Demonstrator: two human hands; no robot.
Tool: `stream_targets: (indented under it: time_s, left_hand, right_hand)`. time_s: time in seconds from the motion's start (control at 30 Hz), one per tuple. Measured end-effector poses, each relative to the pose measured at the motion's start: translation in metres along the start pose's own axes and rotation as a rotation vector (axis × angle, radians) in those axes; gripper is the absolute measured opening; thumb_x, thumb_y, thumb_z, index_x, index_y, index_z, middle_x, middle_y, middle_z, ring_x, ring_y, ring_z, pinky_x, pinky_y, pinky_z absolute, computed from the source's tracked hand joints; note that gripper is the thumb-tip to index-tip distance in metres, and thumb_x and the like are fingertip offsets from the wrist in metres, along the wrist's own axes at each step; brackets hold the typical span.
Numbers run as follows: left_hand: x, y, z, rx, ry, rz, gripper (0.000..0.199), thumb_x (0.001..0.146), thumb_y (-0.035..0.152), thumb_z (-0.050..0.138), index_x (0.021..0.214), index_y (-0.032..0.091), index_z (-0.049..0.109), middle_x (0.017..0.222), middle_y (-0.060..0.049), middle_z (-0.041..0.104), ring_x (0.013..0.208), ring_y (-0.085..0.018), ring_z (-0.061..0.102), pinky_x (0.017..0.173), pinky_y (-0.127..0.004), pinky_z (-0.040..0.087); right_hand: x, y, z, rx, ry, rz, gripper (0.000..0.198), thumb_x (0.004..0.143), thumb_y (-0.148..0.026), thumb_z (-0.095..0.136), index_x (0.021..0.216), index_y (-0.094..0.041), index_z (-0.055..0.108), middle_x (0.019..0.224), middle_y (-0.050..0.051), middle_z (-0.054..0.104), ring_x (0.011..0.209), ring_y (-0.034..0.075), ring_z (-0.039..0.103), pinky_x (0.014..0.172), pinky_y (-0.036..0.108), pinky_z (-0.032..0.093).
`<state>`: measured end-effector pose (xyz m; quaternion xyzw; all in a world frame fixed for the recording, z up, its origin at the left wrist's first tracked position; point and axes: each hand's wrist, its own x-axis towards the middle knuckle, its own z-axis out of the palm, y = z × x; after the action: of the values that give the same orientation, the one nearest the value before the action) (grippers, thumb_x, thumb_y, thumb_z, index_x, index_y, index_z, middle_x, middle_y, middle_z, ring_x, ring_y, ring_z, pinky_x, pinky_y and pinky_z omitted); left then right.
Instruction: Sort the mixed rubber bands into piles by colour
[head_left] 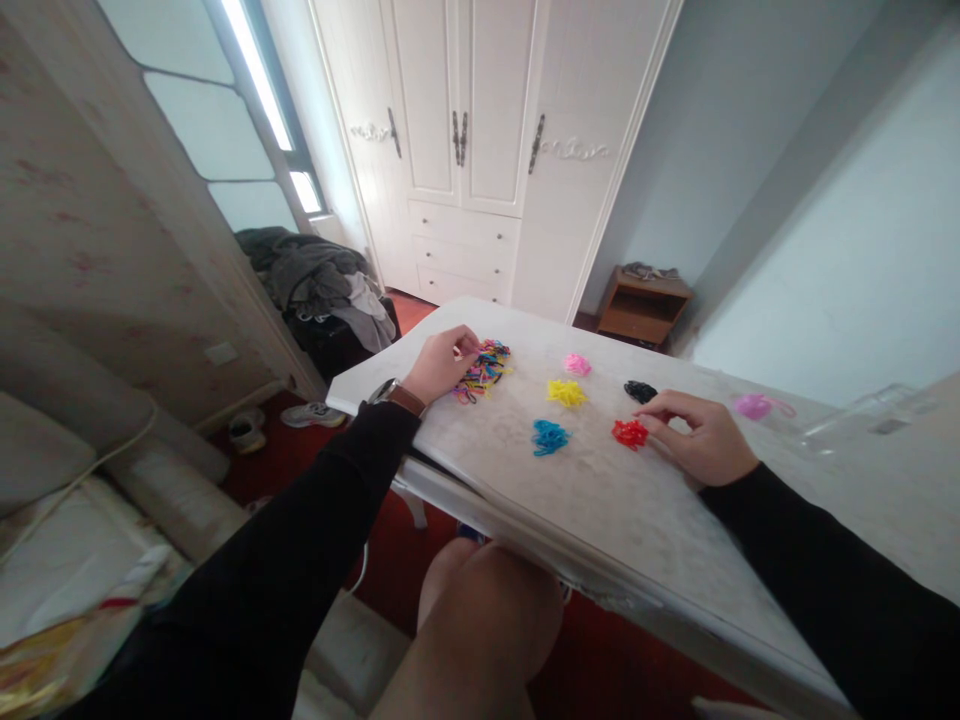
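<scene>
My left hand (444, 362), with a watch (386, 391) at its wrist, pinches at the edge of a mixed-colour pile of small rubber bands (491, 368). What lies between those fingertips is too small to make out. Over on the right, my right hand (701, 435) has its thumb and forefinger drawn together beside the red rubber bands (628, 433); anything in that pinch cannot be made out. Single-colour heaps lie between the hands: blue rubber bands (550, 437), yellow rubber bands (566, 393) and pink rubber bands (577, 364). Black rubber bands (640, 390) sit just behind the red heap.
The heaps lie on a white table (480, 450). At its right side are a pink item with a loop (754, 406) and a clear plastic container (862, 415). Beyond stand a white wardrobe (469, 240), a small wooden cabinet (645, 305) and piled clothes (315, 275).
</scene>
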<state>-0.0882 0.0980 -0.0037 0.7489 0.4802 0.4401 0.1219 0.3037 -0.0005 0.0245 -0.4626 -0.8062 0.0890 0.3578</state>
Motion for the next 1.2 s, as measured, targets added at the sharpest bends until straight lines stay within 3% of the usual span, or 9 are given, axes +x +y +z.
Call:
stream_targets:
  time_s: [0.2, 0.73, 1.2]
  left_hand:
    - [0.0011, -0.0025, 0.0020, -0.108, 0.050, 0.024, 0.004, 0.083, 0.016, 0.067, 0.087, 0.019, 0.066, 0.085, -0.003, 0.073, 0.080, -0.017, 0.067, 0.081, -0.033, 0.056]
    - [0.0014, -0.0047, 0.0014, -0.103, 0.132, -0.020, 0.006, 0.087, 0.016, 0.066, 0.091, 0.019, 0.066, 0.084, -0.003, 0.072, 0.073, -0.016, 0.064, 0.069, -0.030, 0.049]
    - [0.0027, -0.0068, 0.0046, -0.328, 0.131, -0.057, 0.022, 0.075, 0.018, 0.078, 0.092, 0.019, 0.064, 0.081, -0.002, 0.074, 0.074, -0.017, 0.070, 0.070, -0.030, 0.055]
  right_hand:
    - [-0.0004, 0.0003, 0.0007, -0.002, 0.000, -0.003, 0.020, 0.089, -0.038, 0.067, 0.079, -0.024, 0.078, 0.077, 0.003, 0.076, 0.067, 0.020, 0.068, 0.068, 0.034, 0.056]
    - [-0.0008, 0.0006, 0.0003, -0.002, -0.014, -0.009, 0.018, 0.088, -0.035, 0.067, 0.081, -0.024, 0.079, 0.078, 0.003, 0.077, 0.067, 0.020, 0.068, 0.068, 0.034, 0.056]
    - [-0.0009, -0.0041, -0.0003, 0.008, -0.024, 0.007, 0.019, 0.089, -0.038, 0.067, 0.080, -0.025, 0.077, 0.077, 0.004, 0.076, 0.068, 0.021, 0.067, 0.069, 0.036, 0.056]
